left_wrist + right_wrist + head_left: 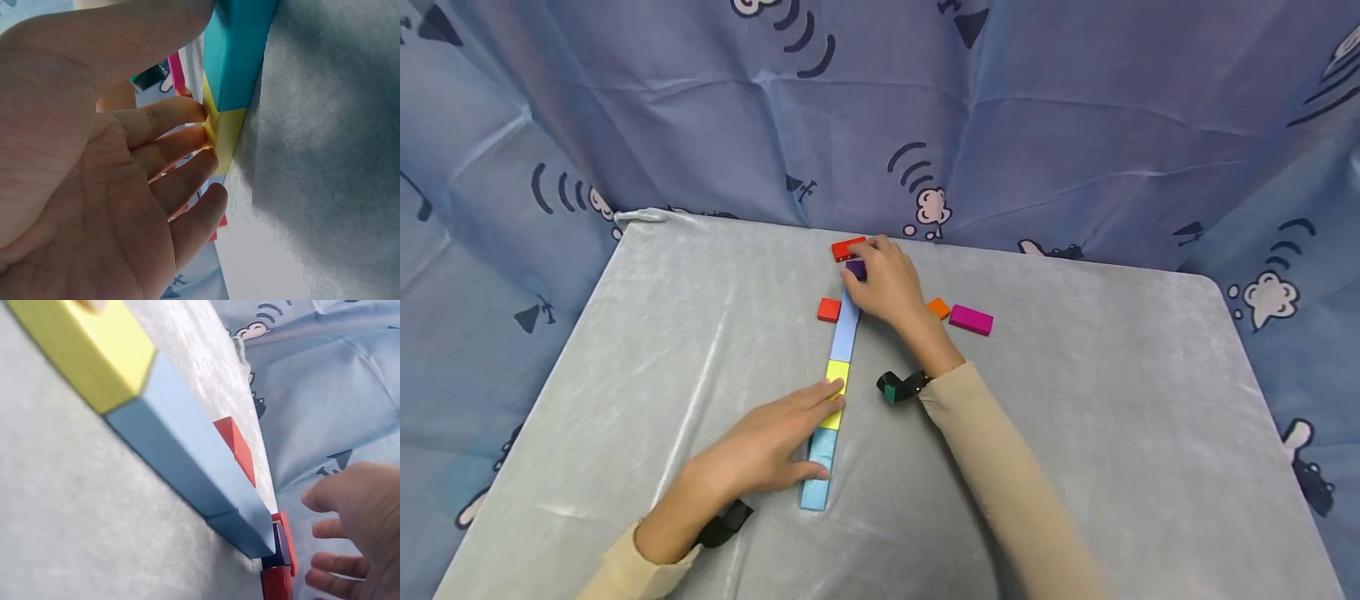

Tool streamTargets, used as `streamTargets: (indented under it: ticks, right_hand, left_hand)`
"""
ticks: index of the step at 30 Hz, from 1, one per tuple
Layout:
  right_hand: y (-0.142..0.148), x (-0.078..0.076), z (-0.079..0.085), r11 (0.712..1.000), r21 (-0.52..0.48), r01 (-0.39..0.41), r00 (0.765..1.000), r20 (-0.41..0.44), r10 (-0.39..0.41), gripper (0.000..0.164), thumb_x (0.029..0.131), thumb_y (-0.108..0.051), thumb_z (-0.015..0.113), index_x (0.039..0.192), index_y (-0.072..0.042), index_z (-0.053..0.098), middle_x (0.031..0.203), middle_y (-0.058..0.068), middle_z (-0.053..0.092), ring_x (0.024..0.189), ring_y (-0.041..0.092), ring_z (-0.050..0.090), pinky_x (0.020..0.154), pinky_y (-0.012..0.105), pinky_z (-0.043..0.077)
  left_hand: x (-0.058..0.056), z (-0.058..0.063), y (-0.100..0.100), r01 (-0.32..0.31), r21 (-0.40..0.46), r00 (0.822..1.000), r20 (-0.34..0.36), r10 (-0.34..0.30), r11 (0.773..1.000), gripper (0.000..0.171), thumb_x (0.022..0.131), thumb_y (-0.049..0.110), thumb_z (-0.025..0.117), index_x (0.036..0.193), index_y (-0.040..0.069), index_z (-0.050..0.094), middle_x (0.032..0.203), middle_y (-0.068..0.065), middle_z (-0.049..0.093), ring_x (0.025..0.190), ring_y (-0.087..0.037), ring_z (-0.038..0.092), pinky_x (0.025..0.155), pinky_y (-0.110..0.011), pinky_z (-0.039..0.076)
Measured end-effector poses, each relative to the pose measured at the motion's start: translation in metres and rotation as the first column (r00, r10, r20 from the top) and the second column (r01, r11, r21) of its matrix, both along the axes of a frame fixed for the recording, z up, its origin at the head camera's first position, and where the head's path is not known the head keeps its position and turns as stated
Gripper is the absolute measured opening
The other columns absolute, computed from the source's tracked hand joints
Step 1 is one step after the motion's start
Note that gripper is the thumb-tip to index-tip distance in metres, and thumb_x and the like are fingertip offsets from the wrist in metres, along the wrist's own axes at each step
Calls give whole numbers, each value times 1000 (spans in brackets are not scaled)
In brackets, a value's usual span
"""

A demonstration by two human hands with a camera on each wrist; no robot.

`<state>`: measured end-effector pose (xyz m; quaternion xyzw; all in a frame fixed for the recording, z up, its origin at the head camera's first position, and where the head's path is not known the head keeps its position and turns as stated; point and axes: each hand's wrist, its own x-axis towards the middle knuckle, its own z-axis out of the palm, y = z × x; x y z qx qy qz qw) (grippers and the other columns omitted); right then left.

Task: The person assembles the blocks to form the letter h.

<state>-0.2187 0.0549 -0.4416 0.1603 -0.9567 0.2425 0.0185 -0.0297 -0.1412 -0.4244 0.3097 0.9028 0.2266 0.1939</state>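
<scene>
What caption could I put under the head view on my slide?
Left hand touching a row of blocks, right hand near the purple block.

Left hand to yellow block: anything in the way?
Nothing visible. The left hand has its fingertips right at the yellow block; the light-blue block adjoins it on the near side, not between them.

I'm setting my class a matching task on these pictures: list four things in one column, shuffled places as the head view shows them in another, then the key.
Things
1. yellow strip
2. magenta block
3. left hand
4. small red block

Places
A. right of the orange block
B. just left of the pale blue strip
C. touching the yellow strip
D. between the pale blue strip and the turquoise strip

Pairs: 1-D, 2-A, 3-C, 4-B
</scene>
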Motion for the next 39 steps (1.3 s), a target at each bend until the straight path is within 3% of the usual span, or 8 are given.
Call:
streamTargets:
  ticks: [10, 15, 28, 39]
  right_hand:
    - [-15, -17, -2, 987, 155, 42, 992, 114, -61, 55, 103, -41, 61, 150, -13, 59, 142, 23, 56, 123, 36, 57, 106, 50, 52]
    - [-20, -20, -5, 979, 191, 75, 984, 143, -103, 57, 104, -46, 59, 152, -14, 58, 139, 21, 55, 122, 35, 56, 105, 51, 51]
    - [-25, -34, -2, 966, 220, 135, 986, 70, -154, 48, 103, -48, 60, 135, -13, 69, 125, 18, 60, 119, 35, 58, 100, 51, 48]
    - [-32, -32, -7, 972, 200, 126, 990, 39, -136, 39, 100, -46, 69, 122, -14, 71, 116, 13, 63, 111, 31, 59, 95, 46, 46]
  left_hand:
    - [0, 0, -3, 21, 4, 999, -35, -21, 1000, 84, 88, 31, 88, 157, 3, 48, 170, -12, 41, 156, -32, 43, 123, -49, 44]
    - [-1, 1, -5, 29, -5, 999, -18, -29, 1000, 85, 87, 31, 88, 157, 4, 49, 171, -11, 40, 157, -31, 43, 124, -48, 44]
    - [-1, -1, -2, 16, 12, 999, -28, -15, 1000, 86, 87, 31, 89, 157, 3, 48, 172, -11, 38, 158, -30, 41, 123, -47, 46]
    - [1, -3, -2, 7, 15, 1000, -26, -7, 1000, 86, 87, 31, 89, 157, 4, 49, 170, -13, 40, 158, -30, 41, 124, -47, 45]
